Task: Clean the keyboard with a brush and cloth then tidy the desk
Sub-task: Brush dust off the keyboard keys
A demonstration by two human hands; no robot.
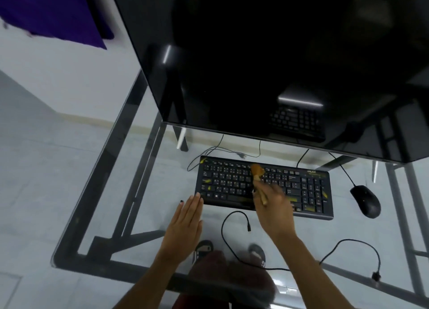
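Head view catches the brushing step: the right hand has its fingers curled shut around the brush, bristles on the keyboard just beyond its fingertips. The left hand lies flat, fingers spread, tips touching the keyboard's near-left corner. Next, probably sweeping along the remaining key rows; no cloth shows.

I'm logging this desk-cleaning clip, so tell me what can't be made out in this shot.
All in the head view:
- Right hand: motion-blurred, so its grip on the brush is unclear.
- Keyboard: key legends too small to read; its front middle is hidden by that hand.
- Monitor: cut off at the top and right edges, screen dark.
- Cloth: none identifiable.
- Cable: its near end runs behind the right forearm.
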